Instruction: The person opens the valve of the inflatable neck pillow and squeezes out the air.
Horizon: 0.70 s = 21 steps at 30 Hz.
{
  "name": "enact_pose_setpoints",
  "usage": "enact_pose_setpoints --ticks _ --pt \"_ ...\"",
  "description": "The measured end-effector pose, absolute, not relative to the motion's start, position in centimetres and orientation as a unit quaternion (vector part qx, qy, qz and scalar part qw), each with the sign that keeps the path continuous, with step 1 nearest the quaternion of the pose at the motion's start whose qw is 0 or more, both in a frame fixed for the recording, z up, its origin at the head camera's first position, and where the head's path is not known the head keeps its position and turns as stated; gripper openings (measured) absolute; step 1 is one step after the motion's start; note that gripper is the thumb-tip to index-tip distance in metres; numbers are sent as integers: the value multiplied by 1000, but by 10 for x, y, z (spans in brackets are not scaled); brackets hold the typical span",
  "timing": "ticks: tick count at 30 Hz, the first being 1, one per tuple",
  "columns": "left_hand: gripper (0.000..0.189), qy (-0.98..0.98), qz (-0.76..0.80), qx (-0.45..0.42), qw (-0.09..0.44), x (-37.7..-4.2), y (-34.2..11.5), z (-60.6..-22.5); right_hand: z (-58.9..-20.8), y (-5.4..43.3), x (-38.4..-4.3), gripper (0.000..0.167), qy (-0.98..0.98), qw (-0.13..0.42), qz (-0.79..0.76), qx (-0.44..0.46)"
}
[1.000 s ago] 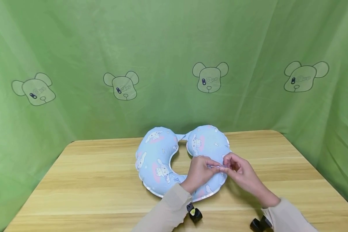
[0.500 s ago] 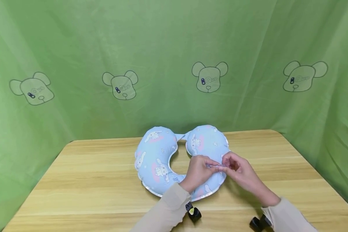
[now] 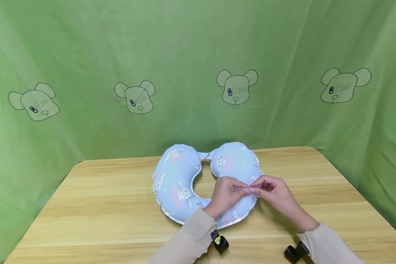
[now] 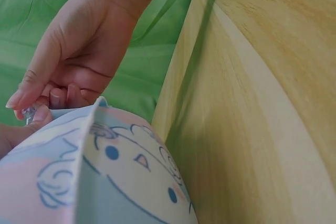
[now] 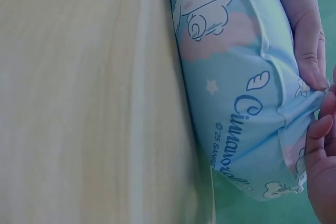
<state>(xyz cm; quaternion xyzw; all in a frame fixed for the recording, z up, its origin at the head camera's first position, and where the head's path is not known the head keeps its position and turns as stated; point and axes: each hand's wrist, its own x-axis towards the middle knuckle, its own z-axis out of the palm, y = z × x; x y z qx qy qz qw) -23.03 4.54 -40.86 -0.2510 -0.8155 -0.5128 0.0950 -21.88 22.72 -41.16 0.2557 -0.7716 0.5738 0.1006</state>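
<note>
A light-blue inflatable neck pillow with a white cartoon-dog print lies plumped up on the table, its ends pointing away. Over its right arm the two hands meet at a small clear air valve. The left hand pinches the valve from the left, and the pillow's fabric is drawn up in folds there. From the right, the thumb and index finger of the right hand pinch at the same valve, fingertips against those of the left. The fingers hide most of the valve in the head view.
The wood-grain table extends around the pillow. A light-blue strap spans the pillow's two far ends. Behind and at both sides hangs a green curtain with bear-head outlines. Each sleeve carries a black wrist camera.
The right hand's index finger has come down and left, closing in at the left fingertips on the valve. The left hand and the pillow stay nearly in place; the head view has shifted slightly.
</note>
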Motion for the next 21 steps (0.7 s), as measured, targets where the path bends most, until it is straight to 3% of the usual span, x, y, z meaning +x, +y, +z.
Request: enact_pose_setpoints --ticks 21 --pt "11 -818 -528 -220 63 -230 46 -409 -421 232 -225 28 -804 52 548 224"
